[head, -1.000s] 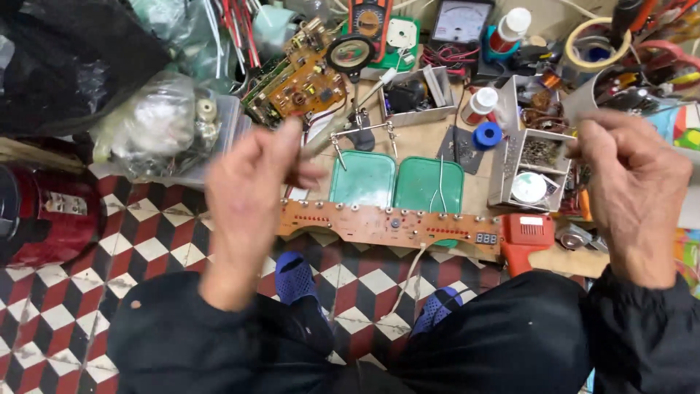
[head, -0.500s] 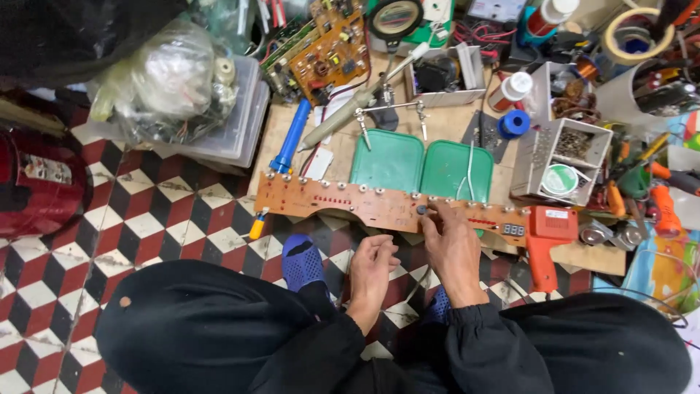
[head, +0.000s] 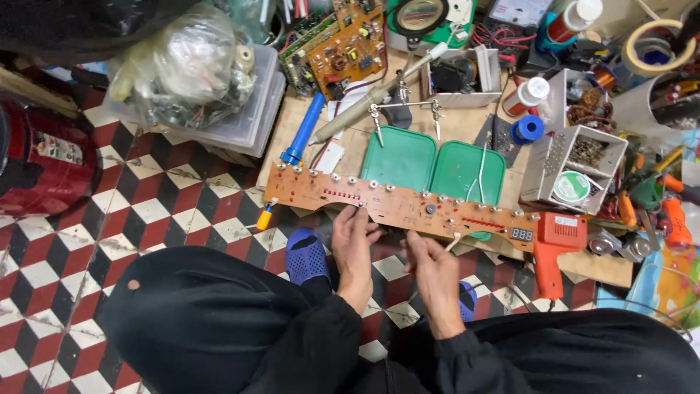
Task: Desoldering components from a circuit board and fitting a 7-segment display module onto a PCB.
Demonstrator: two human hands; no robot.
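Leftmost, a red canister [head: 44,157] with a pale rectangular label stands on the checkered floor [head: 146,211], beside a clear plastic bag [head: 186,62] on a lidded box. Along the surface's [head: 467,128] near edge lies a long orange circuit board [head: 408,204], overhanging it. The left hand [head: 355,244] touches the board's underside near its middle, fingers loosely curled, its grip on nothing. Just right, the right hand [head: 434,273] pinches a thin pale wire [head: 453,241] below the board. Behind sit two green trays [head: 434,164]. Farther right, a grey box holds a round green-labelled spool [head: 571,186], and a red soldering gun [head: 552,244] with a small white label hangs off the near edge.
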